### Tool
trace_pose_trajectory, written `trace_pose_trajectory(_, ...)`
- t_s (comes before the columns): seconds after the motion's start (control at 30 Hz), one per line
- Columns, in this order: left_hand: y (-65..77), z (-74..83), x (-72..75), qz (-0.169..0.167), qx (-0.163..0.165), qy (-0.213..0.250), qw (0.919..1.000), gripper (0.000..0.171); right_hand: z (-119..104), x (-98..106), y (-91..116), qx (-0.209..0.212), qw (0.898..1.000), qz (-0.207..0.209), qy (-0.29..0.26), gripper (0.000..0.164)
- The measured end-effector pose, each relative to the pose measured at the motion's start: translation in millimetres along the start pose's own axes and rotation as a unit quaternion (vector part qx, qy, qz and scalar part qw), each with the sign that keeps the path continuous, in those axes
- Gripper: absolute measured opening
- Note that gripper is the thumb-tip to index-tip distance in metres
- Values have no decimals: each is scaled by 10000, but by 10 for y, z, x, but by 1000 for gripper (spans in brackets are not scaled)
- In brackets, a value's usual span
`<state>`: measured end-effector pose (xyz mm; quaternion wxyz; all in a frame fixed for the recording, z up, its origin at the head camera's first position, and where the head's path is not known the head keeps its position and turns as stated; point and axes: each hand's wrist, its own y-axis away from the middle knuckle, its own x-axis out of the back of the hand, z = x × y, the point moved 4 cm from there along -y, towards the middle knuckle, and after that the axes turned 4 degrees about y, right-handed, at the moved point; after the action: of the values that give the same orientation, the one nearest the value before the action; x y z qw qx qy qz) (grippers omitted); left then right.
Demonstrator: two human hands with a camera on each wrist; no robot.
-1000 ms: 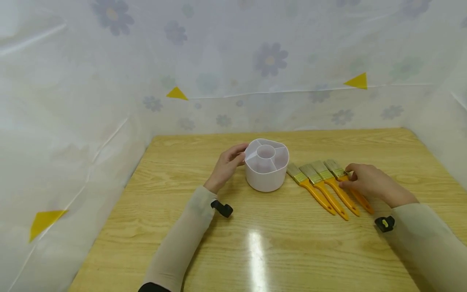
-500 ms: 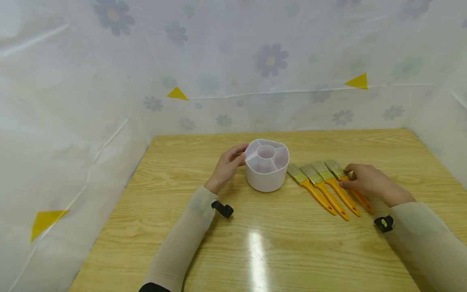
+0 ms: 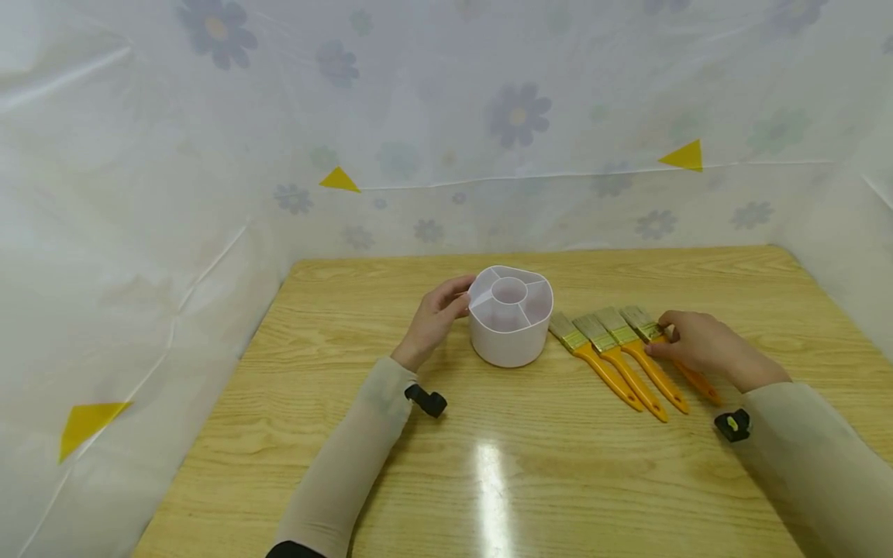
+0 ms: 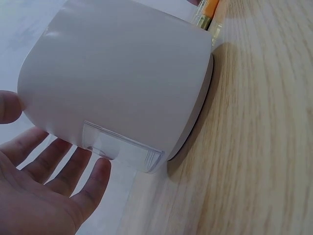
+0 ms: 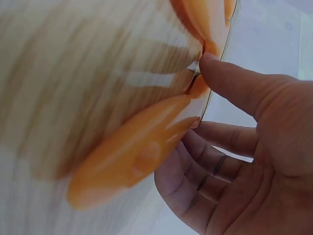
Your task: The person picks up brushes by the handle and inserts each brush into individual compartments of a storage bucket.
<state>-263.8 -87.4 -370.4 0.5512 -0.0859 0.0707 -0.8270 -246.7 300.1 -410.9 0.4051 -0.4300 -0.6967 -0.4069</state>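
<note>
A white round organizer [image 3: 509, 346] with several compartments and a central ring stands on the wooden table. My left hand [image 3: 432, 322] rests against its left side, thumb near the rim and fingers spread behind. The left wrist view shows the fingertips beside a clear plastic piece [image 4: 122, 147] on the organizer's wall. To the right lie several flat paintbrushes with orange handles, bristles pointing away. My right hand [image 3: 711, 345] pinches the rightmost paintbrush [image 3: 700, 384] near its ferrule, between thumb and fingers. That brush's handle [image 5: 132, 147] slants down past the fingers in the right wrist view.
The other brushes, such as the leftmost paintbrush [image 3: 607, 376], lie side by side between organizer and right hand. The leftmost bristles sit close to the organizer. Behind the table [image 3: 391, 480] hangs a pale flowered sheet [image 3: 432, 101] with yellow tape pieces.
The handle end of the rightmost paintbrush has swung slightly right, and my right hand has shifted a little with it. The left hand and organizer stay put.
</note>
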Motion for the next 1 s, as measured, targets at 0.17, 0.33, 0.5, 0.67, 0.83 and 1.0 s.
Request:
trace_pose_trajectory(0.17, 10, 7, 0, -23, -41, -3, 10000, 40, -8, 1, -28, -24, 10000, 7, -22, 71)
trace_pose_trajectory(0.33, 14, 12, -1, -30, -71, 4, 10000, 41, 1, 11, -45, 40, 9999, 82, 58, 67)
trace_pose_trajectory(0.5, 9, 0, 0, -39, -69, 14, 10000, 41, 25, 16, -55, 2, 9999, 111, 94, 64)
trace_pose_trajectory(0.67, 9, 8, -5, -48, -53, 39, 10000, 41, 24, 17, -70, -73, 9999, 69, 135, 63)
trace_pose_trajectory(0.83, 13, 16, -7, -26, 13, 7, 10000, 41, 18, 34, -73, -79, 9998, 57, 188, 63)
trace_pose_trajectory(1.0, -25, -85, 19, -16, 32, 44, 10000, 41, 8, 37, -70, -149, 9997, 73, 161, 60)
